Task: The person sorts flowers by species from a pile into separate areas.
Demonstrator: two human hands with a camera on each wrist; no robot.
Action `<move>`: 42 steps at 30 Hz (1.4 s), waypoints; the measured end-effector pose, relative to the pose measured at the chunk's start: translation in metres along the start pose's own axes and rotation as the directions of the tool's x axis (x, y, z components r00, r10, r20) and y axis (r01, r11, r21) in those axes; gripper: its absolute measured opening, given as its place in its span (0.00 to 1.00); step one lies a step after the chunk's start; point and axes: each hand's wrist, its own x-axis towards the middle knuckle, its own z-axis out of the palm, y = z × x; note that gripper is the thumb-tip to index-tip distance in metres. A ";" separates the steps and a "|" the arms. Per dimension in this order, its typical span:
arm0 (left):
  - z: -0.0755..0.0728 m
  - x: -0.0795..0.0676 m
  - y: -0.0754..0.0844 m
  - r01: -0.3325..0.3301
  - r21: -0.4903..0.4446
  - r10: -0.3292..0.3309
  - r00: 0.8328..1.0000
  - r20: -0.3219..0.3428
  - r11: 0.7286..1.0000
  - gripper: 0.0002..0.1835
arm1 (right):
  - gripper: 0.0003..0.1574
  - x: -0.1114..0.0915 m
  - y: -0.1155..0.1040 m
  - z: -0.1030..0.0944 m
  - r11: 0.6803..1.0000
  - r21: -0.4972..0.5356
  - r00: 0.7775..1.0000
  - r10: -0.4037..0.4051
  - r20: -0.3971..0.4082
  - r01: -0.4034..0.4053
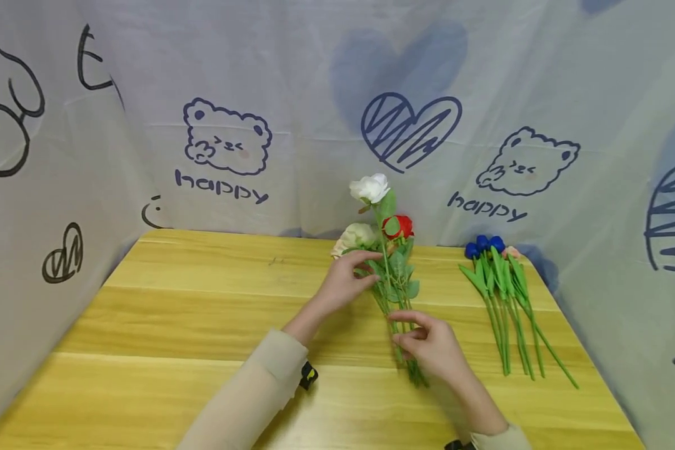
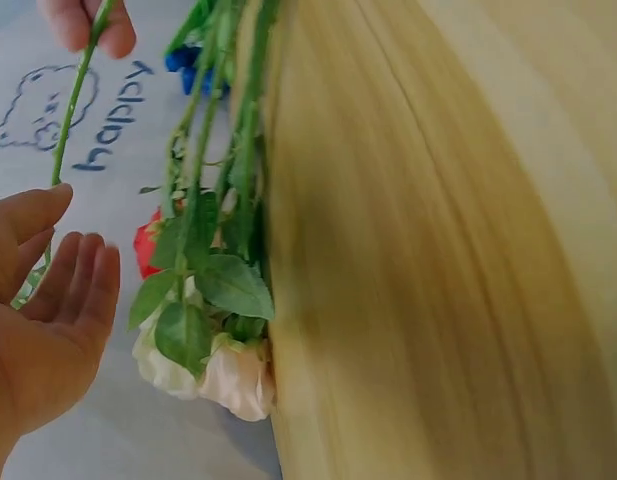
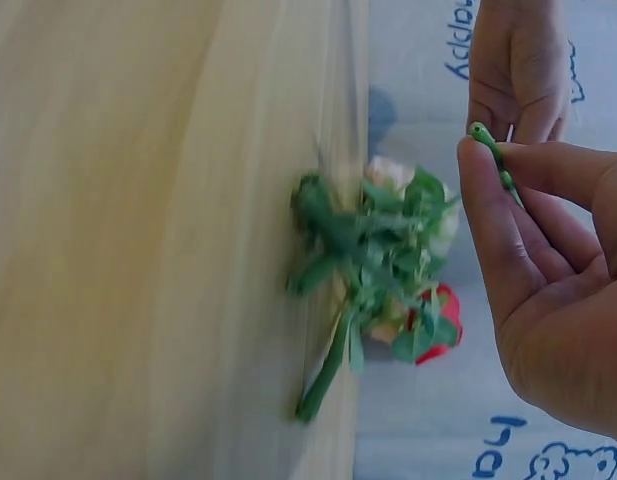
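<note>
A single white rose (image 1: 370,188) is held up over a bunch of other roses, its green stem running down past both hands. My left hand (image 1: 345,284) holds the stem between thumb and fingers below the bloom. Lower down, my right hand (image 1: 435,350) pinches the same stem; in the right wrist view its cut end (image 3: 478,131) pokes out between thumb and forefinger. Beneath, a red rose (image 1: 405,226) and pale cream roses (image 1: 355,237) lie on the table with their leaves and stems together. In the left wrist view, a pinkish rose (image 2: 240,382) shows among them.
To the right on the wooden table (image 1: 174,312) lie several blue tulips (image 1: 482,244) and a pink flower (image 1: 511,252), their green stems spread toward the front. A pale cloth (image 1: 315,112) with drawn bears and hearts hangs behind the table and at its sides.
</note>
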 end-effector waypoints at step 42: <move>0.028 0.003 -0.018 -0.034 0.587 -0.181 0.936 0.303 0.809 0.39 | 0.26 -0.005 0.020 -0.014 0.915 -0.396 0.995 -0.046 0.087 0.076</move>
